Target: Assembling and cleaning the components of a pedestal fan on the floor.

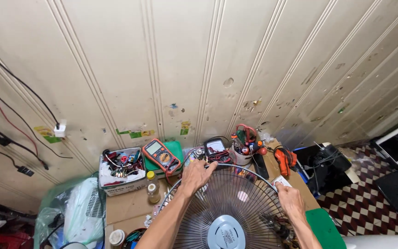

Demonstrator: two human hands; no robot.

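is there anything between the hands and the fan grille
Nothing visible. The left hand rests directly on the top rim of the wire fan grille, and the right hand grips its right edge. The multimeter and small bottle sit beyond the grille, clear of both hands.

**Colours Around the Wire Guard**

The fan guard (236, 203) under both hands is silvery grey wire, radiating in thin spokes from a pale blue-grey hub disc (226, 233); just beyond the left hand's fingers (207, 167) lies a multimeter (162, 156) cased in orange and dark grey, resting on a green pad (175, 148); by the right hand's fingers (277, 185) the bench (130, 205) is cardboard brown; right of them an orange tool (283, 161); the floor (365, 207) is a dark red and white checker; the wall (185, 69) is cream, ribbed, speckled.
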